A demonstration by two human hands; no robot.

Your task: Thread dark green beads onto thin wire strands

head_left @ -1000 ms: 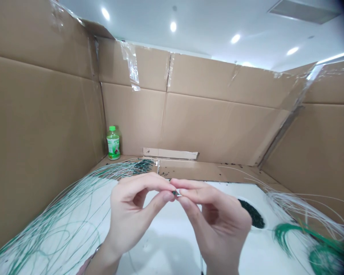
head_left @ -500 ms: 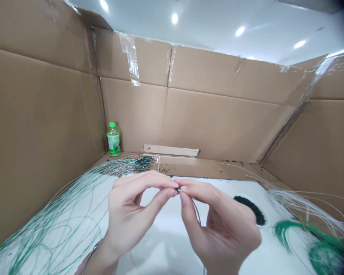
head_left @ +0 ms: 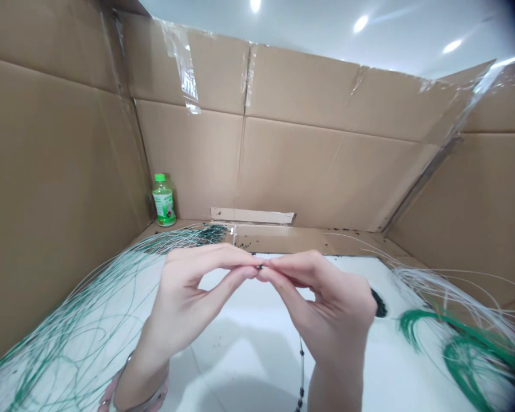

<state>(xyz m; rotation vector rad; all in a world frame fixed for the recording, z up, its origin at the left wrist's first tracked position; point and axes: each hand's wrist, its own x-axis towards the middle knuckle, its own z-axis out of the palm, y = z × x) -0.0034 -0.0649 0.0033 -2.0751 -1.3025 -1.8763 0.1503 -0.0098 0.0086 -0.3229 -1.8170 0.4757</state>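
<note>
My left hand (head_left: 193,297) and my right hand (head_left: 328,303) meet at the fingertips, each pinching a tiny dark bead (head_left: 260,266) on a thin strand. Most of the bead is hidden by my fingers. Below my right hand hangs a thin line threaded with dark beads (head_left: 301,372). A heap of loose dark beads (head_left: 380,303) lies just past my right hand, partly hidden by it. Long white and green strands (head_left: 81,326) spread over the table to my left, and more (head_left: 459,337) lie to my right.
Tall cardboard walls (head_left: 326,171) surround the white tabletop (head_left: 240,343) on three sides. A green-capped plastic bottle (head_left: 164,200) stands in the far left corner. Dark beads are scattered along the cardboard ledge (head_left: 309,240) at the back.
My fingertips have closed in around the bead, bringing my hands nearer together. The beaded line now shows below my right hand. The whole scene sits higher in the view.
</note>
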